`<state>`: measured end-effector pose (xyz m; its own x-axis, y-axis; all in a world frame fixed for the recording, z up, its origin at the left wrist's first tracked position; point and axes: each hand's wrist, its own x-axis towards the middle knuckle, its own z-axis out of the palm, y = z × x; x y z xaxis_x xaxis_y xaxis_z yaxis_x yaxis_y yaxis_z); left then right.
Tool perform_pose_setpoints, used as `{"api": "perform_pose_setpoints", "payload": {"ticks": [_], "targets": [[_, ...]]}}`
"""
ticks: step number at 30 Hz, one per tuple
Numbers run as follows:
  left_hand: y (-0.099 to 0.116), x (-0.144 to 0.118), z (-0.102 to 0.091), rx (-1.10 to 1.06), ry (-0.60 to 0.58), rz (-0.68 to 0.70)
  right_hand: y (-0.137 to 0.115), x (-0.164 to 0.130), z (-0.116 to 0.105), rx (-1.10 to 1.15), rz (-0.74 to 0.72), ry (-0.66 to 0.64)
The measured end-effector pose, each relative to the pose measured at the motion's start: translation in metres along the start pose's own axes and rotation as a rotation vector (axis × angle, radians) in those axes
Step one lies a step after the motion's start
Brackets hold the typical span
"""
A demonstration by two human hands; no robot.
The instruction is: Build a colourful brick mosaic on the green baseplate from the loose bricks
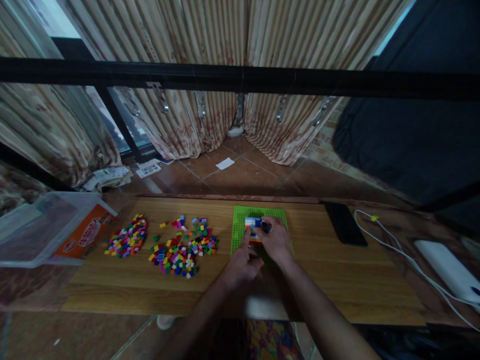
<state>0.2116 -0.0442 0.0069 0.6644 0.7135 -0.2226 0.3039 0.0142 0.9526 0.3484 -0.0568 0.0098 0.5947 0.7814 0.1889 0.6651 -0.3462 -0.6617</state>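
A small build of toy bricks, with white, blue and red parts, stands on a green studded baseplate. My right hand is at its right side, thumb in front and fingers bent round behind. From the front left, my left hand reaches to the build with its index finger stretched out. Its other fingers are loosely bent and apart from that finger; a speck of orange shows by their tips, too small to name. My fingers hide much of the build's lower and right side.
Left of the baseplate lie a big loose pile of coloured bricks and a second pile. A clear plastic bin stands at the far left. A black phone, a white cable and a white power bank lie right.
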Motion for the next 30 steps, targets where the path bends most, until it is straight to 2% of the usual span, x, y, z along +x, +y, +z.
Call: {"api": "perform_pose_setpoints", "payload": {"ticks": [4,6,10,13,17,21,25,30], "targets": [[-0.003,-0.004,-0.002,-0.041,0.015,0.024,0.001,0.002,0.001,0.072,0.005,-0.002],[-0.004,-0.006,-0.006,-0.068,0.077,0.040,0.003,0.001,-0.002,0.169,0.018,0.017],[-0.005,-0.009,-0.017,-0.112,0.266,0.082,0.016,-0.009,-0.016,0.364,0.084,0.192],[-0.003,-0.005,-0.022,-0.105,0.329,0.108,0.028,-0.022,-0.024,0.445,0.114,0.289],[0.002,0.006,-0.023,0.094,0.387,0.169,0.037,-0.036,-0.022,0.527,0.106,0.229],[0.006,0.014,-0.024,0.289,0.387,0.260,0.034,-0.039,-0.016,0.545,0.073,0.165],[0.005,0.021,-0.024,0.319,0.419,0.376,0.026,-0.033,-0.015,0.530,0.035,0.122],[-0.002,0.029,-0.021,0.298,0.427,0.358,0.022,-0.027,-0.012,0.520,0.028,0.089]]}}
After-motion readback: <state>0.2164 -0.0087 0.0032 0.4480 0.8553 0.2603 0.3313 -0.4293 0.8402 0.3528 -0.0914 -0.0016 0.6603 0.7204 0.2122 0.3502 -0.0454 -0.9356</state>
